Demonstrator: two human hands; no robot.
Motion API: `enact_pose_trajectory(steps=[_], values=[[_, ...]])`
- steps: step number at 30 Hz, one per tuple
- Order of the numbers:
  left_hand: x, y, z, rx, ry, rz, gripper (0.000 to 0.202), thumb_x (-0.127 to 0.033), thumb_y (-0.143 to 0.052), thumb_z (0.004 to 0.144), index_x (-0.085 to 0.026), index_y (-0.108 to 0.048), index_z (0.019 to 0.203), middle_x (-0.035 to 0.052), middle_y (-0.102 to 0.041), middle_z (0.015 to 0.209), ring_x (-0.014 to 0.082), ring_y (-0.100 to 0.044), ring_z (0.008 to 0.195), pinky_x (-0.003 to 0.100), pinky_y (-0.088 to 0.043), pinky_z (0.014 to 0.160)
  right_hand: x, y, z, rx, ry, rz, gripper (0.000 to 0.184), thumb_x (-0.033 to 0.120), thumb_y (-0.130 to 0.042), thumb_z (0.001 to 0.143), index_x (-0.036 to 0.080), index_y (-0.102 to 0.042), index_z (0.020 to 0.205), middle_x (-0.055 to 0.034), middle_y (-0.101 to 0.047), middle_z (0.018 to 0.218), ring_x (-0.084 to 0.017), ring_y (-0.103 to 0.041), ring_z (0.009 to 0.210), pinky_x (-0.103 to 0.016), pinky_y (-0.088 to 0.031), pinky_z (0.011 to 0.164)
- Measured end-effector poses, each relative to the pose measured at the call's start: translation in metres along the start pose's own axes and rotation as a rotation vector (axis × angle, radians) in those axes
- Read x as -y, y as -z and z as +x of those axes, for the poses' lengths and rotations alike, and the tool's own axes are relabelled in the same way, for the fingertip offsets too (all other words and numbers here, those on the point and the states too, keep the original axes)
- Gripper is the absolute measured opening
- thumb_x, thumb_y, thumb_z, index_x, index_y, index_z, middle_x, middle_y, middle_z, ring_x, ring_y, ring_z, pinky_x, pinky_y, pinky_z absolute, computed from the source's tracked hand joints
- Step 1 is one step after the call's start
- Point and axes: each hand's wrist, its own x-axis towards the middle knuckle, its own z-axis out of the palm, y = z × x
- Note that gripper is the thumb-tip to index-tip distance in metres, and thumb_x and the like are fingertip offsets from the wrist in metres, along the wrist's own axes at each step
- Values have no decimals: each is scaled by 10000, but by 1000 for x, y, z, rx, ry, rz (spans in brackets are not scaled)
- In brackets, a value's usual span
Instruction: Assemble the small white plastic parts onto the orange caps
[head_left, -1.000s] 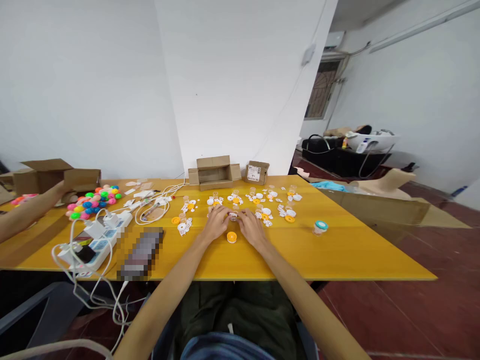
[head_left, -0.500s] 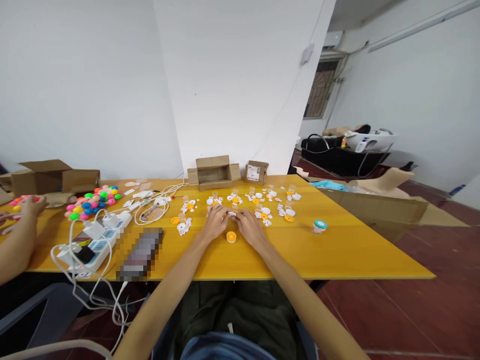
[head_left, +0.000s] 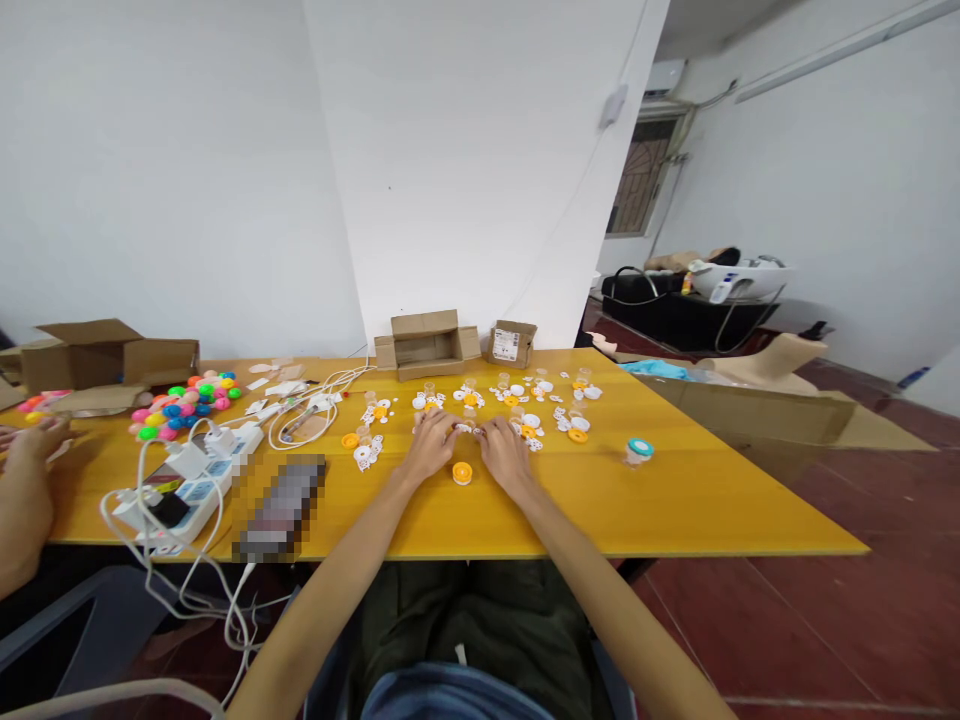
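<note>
No legible text; label on small cardboard box point(head_left: 512, 344) too small to read

Plain workroom for small handwork.
Bare white walls point(head_left: 187, 200), red floor point(head_left: 825, 620), yellow table point(head_left: 675, 500) strewn with caps and vials point(head_left: 525, 410), cardboard boxes point(head_left: 427, 345) on its far edge, power strip point(head_left: 199, 485) near its left end.

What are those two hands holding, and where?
Left hand and right hand meet at a tiny white piece; the grip is too small to tell.
</note>
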Motion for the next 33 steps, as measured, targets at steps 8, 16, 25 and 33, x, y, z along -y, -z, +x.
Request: enact_pose_trajectory(steps=[8, 16, 25, 33], values=[[0, 0, 1, -24, 39, -49, 192, -204, -596, 962, -277, -760, 1027, 29, -764, 970, 240, -629, 1012, 378, -431, 924, -15, -9, 7, -99, 109, 535, 186, 296, -566, 941, 247, -738, 888, -60, -731, 917, -229, -680, 831, -341, -537, 774], [-2, 0, 5, 18, 62, -193, 223, -230, -599, 960, -285, -786, 1068, 30, -787, 998, 241, -641, 1025, 418, -447, 1001, -13, -11, 8, -56, 237, 717, 234, 384, -557, 953, 239, -725, 877, -45, -745, 874, -218, -672, 812, -329, -532, 773], [-4, 2, 6, 65, 45, -311, 190, -271, -691, 903, -306, -807, 1050, 27, -789, 963, 244, -641, 997, 412, -491, 988, -12, -2, 7, -1, 183, 790, 296, 440, -523, 952, 230, -701, 841, -32, -730, 806, -217, -642, 770, -320, -523, 750], [-2, 0, 7, 1, 93, -288, 155, -220, -705, 882, -286, -810, 975, 18, -793, 979, 231, -659, 997, 427, -459, 1042, -11, 1, 6, -1, 195, 842, 312, 501, -555, 921, 232, -685, 832, -25, -704, 785, -215, -630, 763, -325, -522, 743]])
